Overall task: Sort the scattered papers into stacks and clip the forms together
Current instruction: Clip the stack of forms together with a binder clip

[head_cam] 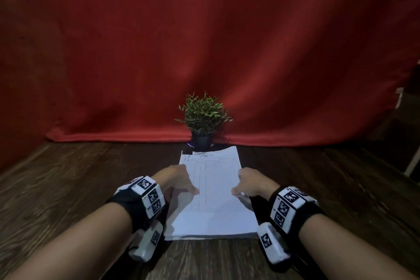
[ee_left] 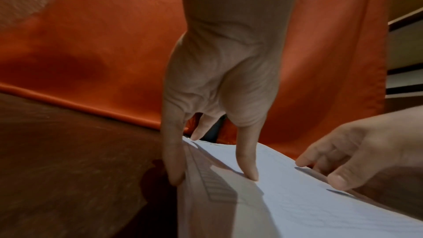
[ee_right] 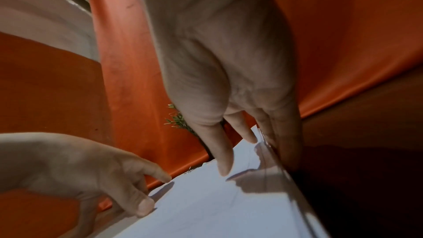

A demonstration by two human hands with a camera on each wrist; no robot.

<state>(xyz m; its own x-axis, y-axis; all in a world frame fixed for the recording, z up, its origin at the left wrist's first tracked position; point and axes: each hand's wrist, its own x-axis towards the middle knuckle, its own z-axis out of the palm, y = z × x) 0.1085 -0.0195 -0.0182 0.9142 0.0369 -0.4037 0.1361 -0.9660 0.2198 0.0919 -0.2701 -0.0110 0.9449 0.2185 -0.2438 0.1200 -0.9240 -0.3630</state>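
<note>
A stack of white forms (head_cam: 216, 211) lies on the dark wooden table (head_cam: 68, 188), with a ruled table printed on the top sheet. A black binder clip (head_cam: 187, 154) sits at the stack's far left corner. My left hand (head_cam: 179, 180) is at the stack's left edge; in the left wrist view its thumb (ee_left: 248, 167) touches the top sheet and its straight fingers (ee_left: 174, 166) lie against the side. My right hand (head_cam: 248, 183) mirrors it at the right edge, thumb (ee_right: 223, 160) on the stack (ee_right: 217, 205) and fingers (ee_right: 288, 147) down the side.
A small potted plant (head_cam: 203, 118) stands just behind the stack, against a red cloth backdrop (head_cam: 204, 41). Bare table surface extends left and right of the papers. A pale shelf or frame (head_cam: 411, 161) shows at the far right edge.
</note>
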